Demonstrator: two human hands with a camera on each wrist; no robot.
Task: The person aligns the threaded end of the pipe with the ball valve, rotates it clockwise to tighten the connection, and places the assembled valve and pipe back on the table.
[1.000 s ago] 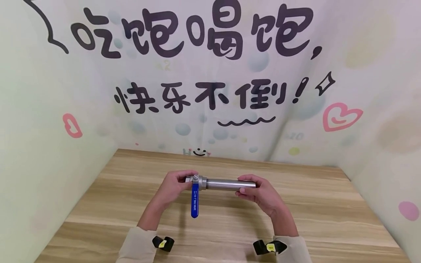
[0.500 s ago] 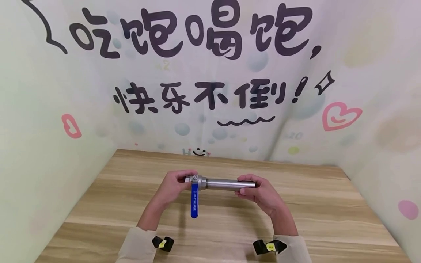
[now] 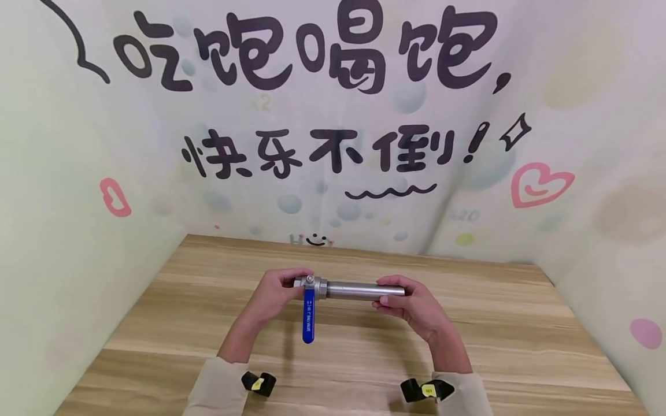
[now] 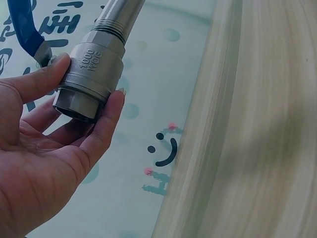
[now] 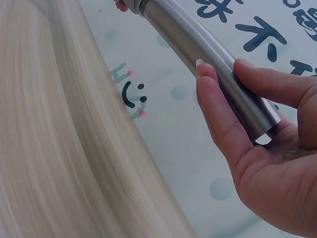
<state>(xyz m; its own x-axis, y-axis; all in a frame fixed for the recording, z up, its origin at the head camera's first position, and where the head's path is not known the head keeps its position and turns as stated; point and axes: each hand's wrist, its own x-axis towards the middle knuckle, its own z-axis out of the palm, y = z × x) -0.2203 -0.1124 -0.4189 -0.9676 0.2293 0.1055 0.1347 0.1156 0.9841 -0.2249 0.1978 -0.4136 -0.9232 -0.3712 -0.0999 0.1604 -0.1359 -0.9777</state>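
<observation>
From where I'm standing, the person is holding a metal ball valve (image 3: 319, 288) and a steel pipe (image 3: 351, 291) in one line, left to right, above the wooden desk (image 3: 343, 370). The pair is hanging clear of the surface, with soft shadows (image 3: 287, 346) falling beneath. The left hand (image 3: 267, 297) is keeping its grip closed around the valve's outer end, thumb pressing on one side and fingers wrapping the other; the valve's hexagonal end is facing the palm. Raised lettering, "1000 WOG", is showing on the body in the left wrist view. A blue lever (image 3: 309, 318) is pointing back toward the person, carrying the printed words "BALL VALVE". The pipe is meeting the valve's other end, a few threads showing at the joint. The right hand (image 3: 418, 312) is holding the pipe near its free end, its grip pinching narrowly between thumb and fingers.

Pale sleeves (image 3: 218, 387) are covering both forearms, and small black devices with yellow labels (image 3: 428, 391) are sitting at the cuffs. Behind the desk, a light backdrop (image 3: 250, 202) is displaying large black characters (image 3: 359, 49), a pink heart (image 3: 517, 185) and a little smiling face (image 3: 315, 240).
</observation>
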